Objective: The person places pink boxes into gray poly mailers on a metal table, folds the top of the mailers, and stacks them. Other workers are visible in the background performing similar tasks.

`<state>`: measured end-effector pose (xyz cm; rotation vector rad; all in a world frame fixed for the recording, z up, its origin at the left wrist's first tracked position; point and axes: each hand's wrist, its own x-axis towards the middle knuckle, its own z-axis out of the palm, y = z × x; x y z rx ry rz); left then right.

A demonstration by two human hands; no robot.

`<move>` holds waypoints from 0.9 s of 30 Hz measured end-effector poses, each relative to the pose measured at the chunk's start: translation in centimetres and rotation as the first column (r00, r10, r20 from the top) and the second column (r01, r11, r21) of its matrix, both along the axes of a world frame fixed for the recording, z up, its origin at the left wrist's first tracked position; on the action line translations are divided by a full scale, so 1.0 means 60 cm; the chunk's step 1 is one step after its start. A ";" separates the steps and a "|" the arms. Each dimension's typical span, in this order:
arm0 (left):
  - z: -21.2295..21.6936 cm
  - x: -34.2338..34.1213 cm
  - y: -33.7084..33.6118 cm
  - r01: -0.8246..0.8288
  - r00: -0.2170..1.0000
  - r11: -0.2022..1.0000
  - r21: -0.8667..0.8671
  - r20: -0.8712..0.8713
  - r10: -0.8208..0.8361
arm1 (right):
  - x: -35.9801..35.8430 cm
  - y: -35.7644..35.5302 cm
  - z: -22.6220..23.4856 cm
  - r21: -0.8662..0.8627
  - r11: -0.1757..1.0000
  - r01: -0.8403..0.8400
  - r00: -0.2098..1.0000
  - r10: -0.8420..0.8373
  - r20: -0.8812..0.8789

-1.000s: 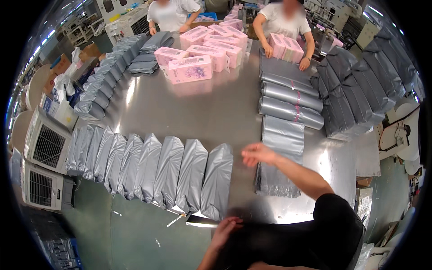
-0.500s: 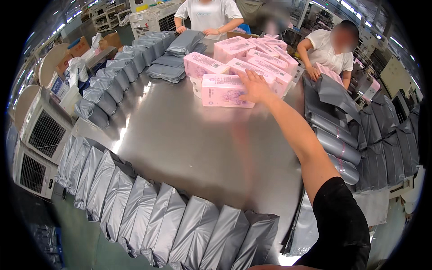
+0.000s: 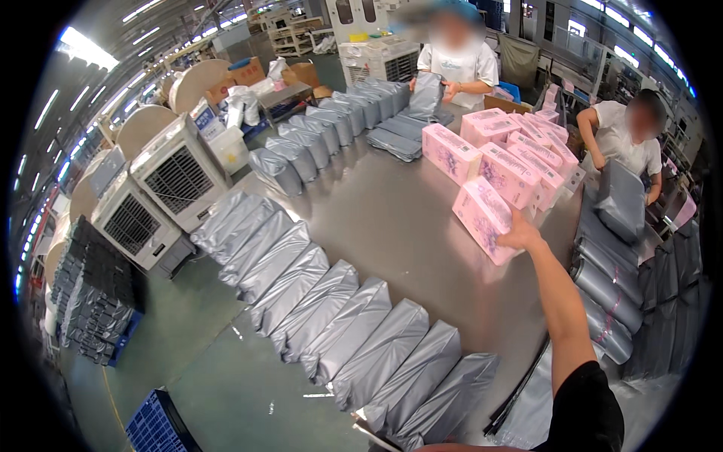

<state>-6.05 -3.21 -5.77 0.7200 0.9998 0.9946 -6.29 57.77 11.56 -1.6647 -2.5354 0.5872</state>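
My right hand (image 3: 520,231) is closed on the near right end of a pink boxy pack (image 3: 479,215) with a purple floral print. The pack is tilted over the metal table (image 3: 392,218), in front of a heap of similar pink packs (image 3: 512,173). My right arm, in a short black sleeve, reaches up from the lower right. My left hand is out of view. Along the table's near edge stands a row of filled grey plastic bags (image 3: 346,324).
Another row of filled grey bags (image 3: 309,147) lines the far left edge, beside flat grey bags (image 3: 397,137). Two co-workers handle grey bags at the far side and right. Grey bag bundles (image 3: 606,301) lie at right. Air coolers (image 3: 177,181) and a blue pallet (image 3: 160,423) stand left.
My right hand has closed on the near pink pack and tilted it toward me. The view has swung left. The co-worker at right now has a filled grey bag.
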 end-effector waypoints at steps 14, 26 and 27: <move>0.117 0.109 -0.003 0.043 0.894 0.987 0.157 -0.447 0.032 | 0.678 -0.889 0.080 -0.678 0.732 -0.064 -0.051 -0.681 -0.731; 0.137 0.213 0.252 0.794 0.241 0.475 0.380 -0.914 0.327 | 0.593 -1.102 -0.050 -0.705 0.709 -0.014 -0.034 -0.705 -0.708; 0.127 0.206 0.260 0.802 0.252 0.450 0.393 -0.905 0.341 | 0.590 -1.100 -0.047 -0.727 0.686 -0.002 -0.017 -0.727 -0.686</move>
